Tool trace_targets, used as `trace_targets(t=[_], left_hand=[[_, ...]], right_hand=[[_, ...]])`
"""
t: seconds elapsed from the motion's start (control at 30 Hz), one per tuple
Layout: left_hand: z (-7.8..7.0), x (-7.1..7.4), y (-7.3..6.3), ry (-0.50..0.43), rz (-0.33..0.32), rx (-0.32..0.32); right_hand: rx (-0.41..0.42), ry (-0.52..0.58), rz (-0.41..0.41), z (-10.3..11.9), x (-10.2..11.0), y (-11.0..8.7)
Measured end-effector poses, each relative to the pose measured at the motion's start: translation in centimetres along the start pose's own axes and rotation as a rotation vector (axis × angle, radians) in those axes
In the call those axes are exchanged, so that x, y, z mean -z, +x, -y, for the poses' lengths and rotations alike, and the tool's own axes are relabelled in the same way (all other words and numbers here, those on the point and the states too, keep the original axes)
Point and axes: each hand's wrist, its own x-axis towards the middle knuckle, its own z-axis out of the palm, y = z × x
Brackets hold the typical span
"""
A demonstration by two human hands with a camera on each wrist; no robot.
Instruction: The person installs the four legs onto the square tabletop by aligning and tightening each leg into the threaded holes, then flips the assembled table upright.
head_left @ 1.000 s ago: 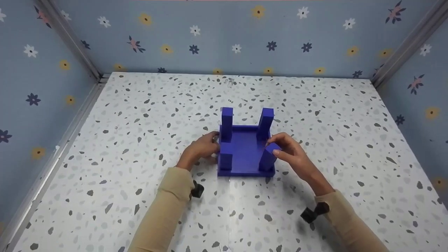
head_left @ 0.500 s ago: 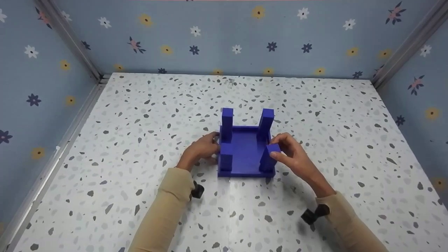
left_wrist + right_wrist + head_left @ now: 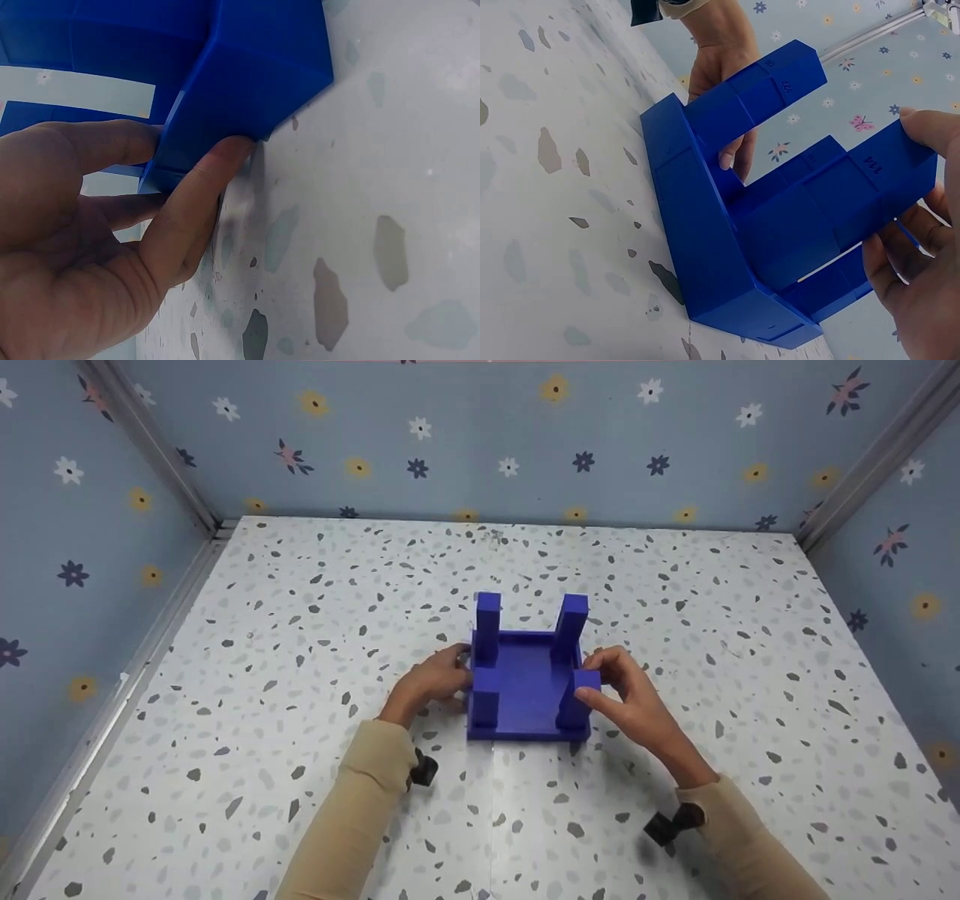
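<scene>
A blue plastic toy table (image 3: 529,682) lies upside down, its rimmed square top flat on the tabletop and a square leg standing at each corner. My left hand (image 3: 441,675) holds its left side, fingers curled against the rim; in the left wrist view the fingertips (image 3: 232,150) touch the blue wall low down. With thumb and fingers my right hand (image 3: 634,697) grips the front right leg (image 3: 577,701) near its upper end. The right wrist view shows that leg (image 3: 840,202) marked with small digits, the thumb on its end face edge.
White speckled tabletop (image 3: 315,607) surrounds the toy table. Blue flowered panels (image 3: 480,442) rise behind and at both sides, joined by metal corner posts (image 3: 154,442). A black wrist camera (image 3: 424,767) sits on each beige sleeve.
My right thumb has slid slightly left along the front right leg, and the index finger has drawn back to the leg's outer side. The left hand and the toy table's top stay put.
</scene>
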Motion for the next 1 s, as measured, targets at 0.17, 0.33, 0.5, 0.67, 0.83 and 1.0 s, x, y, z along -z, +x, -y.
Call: trace_targets(t=[0.17, 0.33, 0.5, 0.67, 0.83, 1.0], left_hand=[[0.0, 0.0, 0.0, 0.018, 0.002, 0.011], [0.0, 0.0, 0.0, 0.023, 0.002, 0.018], [-0.1, 0.0, 0.0, 0.029, 0.002, 0.040], [-0.2, 0.0, -0.1, 0.032, 0.002, 0.040], [-0.2, 0.1, 0.0, 0.018, 0.006, 0.030], [-0.2, 0.0, -0.1, -0.010, 0.010, 0.024]], right_hand=[[-0.008, -0.024, 0.003, -0.1, 0.1, -0.2], [-0.006, -0.045, -0.006, -0.2, 0.1, -0.2], [0.008, -0.089, -0.023, -0.2, 0.0, -0.2], [-0.015, -0.137, -0.052, 1.5, -0.5, -0.3], [-0.004, -0.207, -0.102, 1.4, -0.8, -0.4], [0.065, -0.276, -0.150, 2.9, -1.5, -0.8]])
